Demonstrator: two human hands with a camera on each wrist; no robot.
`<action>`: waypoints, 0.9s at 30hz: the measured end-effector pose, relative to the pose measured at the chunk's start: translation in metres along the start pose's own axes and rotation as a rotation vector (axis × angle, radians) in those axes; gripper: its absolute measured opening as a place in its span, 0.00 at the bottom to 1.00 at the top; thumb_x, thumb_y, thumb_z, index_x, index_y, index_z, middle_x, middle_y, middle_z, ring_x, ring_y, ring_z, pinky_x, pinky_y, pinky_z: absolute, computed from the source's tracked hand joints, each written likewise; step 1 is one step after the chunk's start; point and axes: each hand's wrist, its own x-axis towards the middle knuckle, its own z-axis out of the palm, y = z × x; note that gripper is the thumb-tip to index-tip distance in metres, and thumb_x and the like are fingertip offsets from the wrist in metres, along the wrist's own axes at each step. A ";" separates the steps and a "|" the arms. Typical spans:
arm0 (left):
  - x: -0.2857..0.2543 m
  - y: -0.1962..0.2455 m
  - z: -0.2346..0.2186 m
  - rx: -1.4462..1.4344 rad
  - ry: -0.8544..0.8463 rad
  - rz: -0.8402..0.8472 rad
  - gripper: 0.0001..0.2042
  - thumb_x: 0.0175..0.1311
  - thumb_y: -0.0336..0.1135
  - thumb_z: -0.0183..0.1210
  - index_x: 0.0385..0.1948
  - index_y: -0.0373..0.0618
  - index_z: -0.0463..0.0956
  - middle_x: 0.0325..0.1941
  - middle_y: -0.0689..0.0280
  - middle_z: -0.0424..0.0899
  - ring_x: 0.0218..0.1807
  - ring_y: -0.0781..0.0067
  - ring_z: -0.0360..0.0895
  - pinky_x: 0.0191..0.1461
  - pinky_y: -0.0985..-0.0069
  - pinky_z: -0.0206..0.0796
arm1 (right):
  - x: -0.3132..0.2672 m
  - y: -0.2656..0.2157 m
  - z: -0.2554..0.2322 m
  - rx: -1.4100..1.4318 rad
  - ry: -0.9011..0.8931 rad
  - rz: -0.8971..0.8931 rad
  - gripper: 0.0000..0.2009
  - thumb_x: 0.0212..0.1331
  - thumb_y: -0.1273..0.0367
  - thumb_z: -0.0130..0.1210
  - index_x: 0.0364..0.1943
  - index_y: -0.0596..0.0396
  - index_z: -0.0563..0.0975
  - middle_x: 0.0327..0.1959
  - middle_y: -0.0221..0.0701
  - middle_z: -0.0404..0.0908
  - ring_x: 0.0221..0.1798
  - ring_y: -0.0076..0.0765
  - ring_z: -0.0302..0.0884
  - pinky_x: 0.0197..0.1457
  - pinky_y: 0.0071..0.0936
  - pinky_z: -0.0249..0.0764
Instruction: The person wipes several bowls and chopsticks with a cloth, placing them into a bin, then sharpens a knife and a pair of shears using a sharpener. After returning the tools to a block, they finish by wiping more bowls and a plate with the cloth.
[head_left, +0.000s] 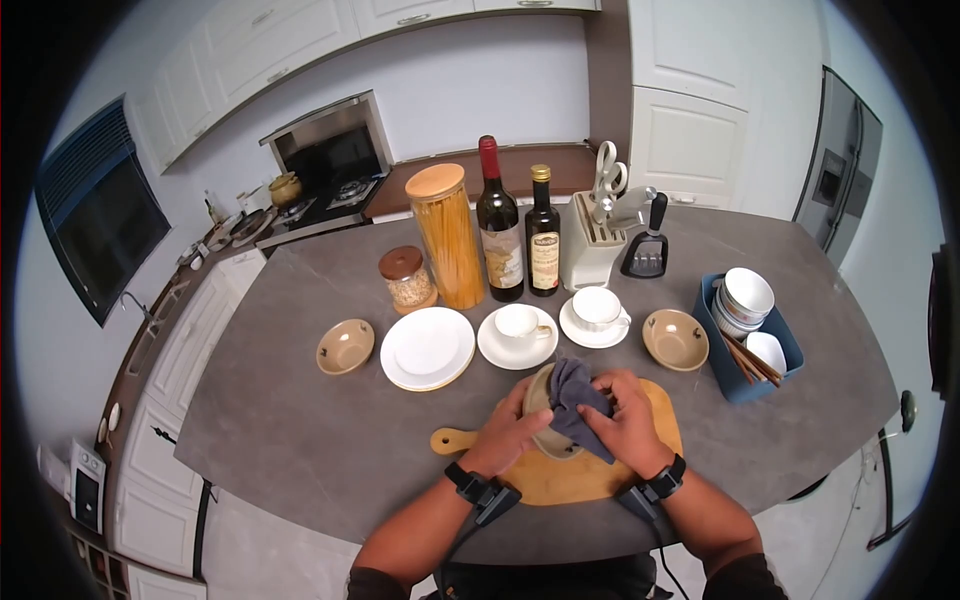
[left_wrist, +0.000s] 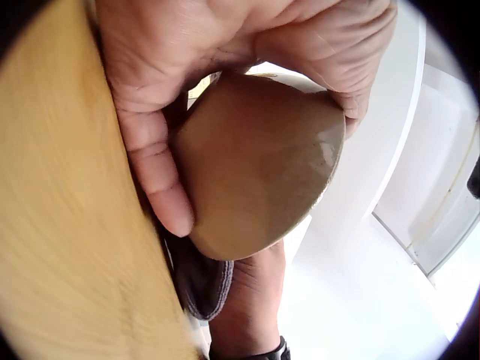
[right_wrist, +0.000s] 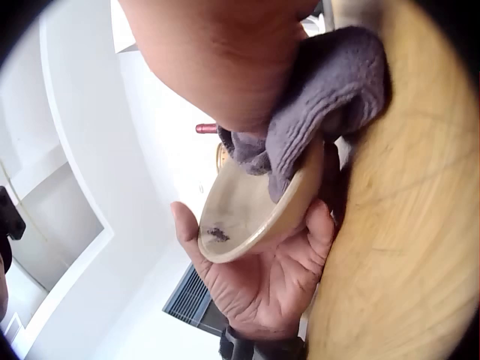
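Note:
My left hand grips a beige bowl, tilted on its side over the wooden cutting board. In the left wrist view the thumb and fingers wrap the outside of the bowl. A dark grey-purple cloth is bunched in my right hand. The right wrist view shows the cloth pressed over the rim and into the bowl, whose inside bears a small dark mark. The right fingertips are hidden behind the cloth.
Two more beige bowls, stacked white plates and two cups on saucers form a row beyond the board. Behind stand a pasta jar, bottles and a knife block. A blue bin holds bowls and chopsticks.

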 end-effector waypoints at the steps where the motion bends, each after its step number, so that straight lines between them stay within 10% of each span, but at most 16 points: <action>1: 0.000 -0.002 0.000 -0.009 0.004 0.007 0.36 0.78 0.41 0.63 0.83 0.47 0.55 0.77 0.62 0.71 0.76 0.67 0.73 0.74 0.60 0.75 | 0.002 -0.001 -0.001 -0.004 -0.011 -0.004 0.17 0.54 0.76 0.75 0.47 0.56 0.81 0.46 0.38 0.83 0.46 0.45 0.81 0.48 0.36 0.79; 9: 0.001 -0.010 -0.007 0.234 0.094 0.050 0.39 0.75 0.46 0.66 0.83 0.49 0.57 0.72 0.66 0.74 0.67 0.77 0.74 0.60 0.76 0.76 | 0.021 -0.024 0.020 -0.222 -0.107 -0.234 0.22 0.46 0.77 0.75 0.49 0.59 0.84 0.50 0.43 0.87 0.53 0.58 0.83 0.59 0.47 0.80; 22: 0.000 -0.009 -0.012 0.049 -0.013 0.086 0.40 0.73 0.39 0.69 0.83 0.45 0.57 0.73 0.63 0.74 0.72 0.72 0.73 0.74 0.69 0.70 | 0.023 -0.038 -0.015 0.323 -0.700 -0.025 0.21 0.51 0.79 0.65 0.53 0.61 0.83 0.49 0.41 0.86 0.54 0.53 0.84 0.63 0.39 0.78; 27: 0.001 -0.006 -0.008 0.098 -0.011 0.072 0.41 0.73 0.40 0.68 0.84 0.45 0.56 0.74 0.62 0.73 0.72 0.72 0.73 0.73 0.69 0.71 | 0.023 -0.035 -0.016 -0.168 -0.597 -0.325 0.21 0.44 0.76 0.68 0.48 0.57 0.86 0.47 0.38 0.87 0.53 0.56 0.83 0.60 0.46 0.80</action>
